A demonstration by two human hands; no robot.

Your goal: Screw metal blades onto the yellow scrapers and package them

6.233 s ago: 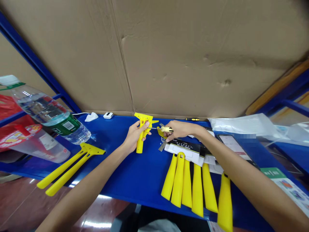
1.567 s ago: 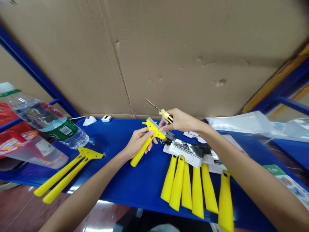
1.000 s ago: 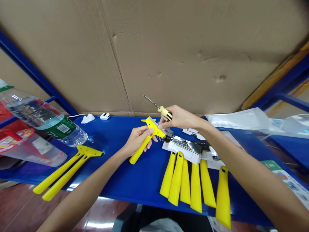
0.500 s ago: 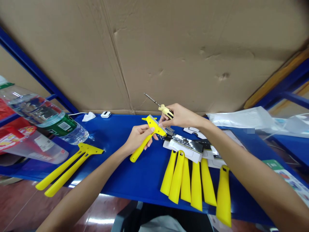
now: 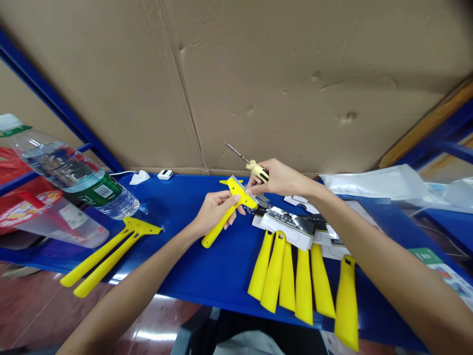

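Note:
My left hand (image 5: 219,209) is closed around a yellow scraper (image 5: 240,195), thumb resting near the base of its wide head. A metal blade lies along the scraper's far edge. My right hand (image 5: 273,176) grips a screwdriver (image 5: 255,169) with a cream handle, its shaft pointing up and to the left, away from the scraper. Fingertips of that hand touch the scraper head at the blade side. Several yellow handles (image 5: 303,291) lie fanned at the near right, their upper ends partly under white-and-black packets (image 5: 290,224). Small dark bits behind the scraper are too small to name.
Two yellow scrapers (image 5: 138,229) lie at the left on the blue table (image 5: 192,271). Beside them are a water bottle (image 5: 99,190) and a clear plastic cup (image 5: 79,222). A white plastic bag (image 5: 365,180) lies at back right, before a cardboard wall (image 5: 258,84).
The whole view has shifted slightly, so things appear a little further right. Both hands keep their hold on the scraper and the screwdriver, nearly unmoved relative to each other.

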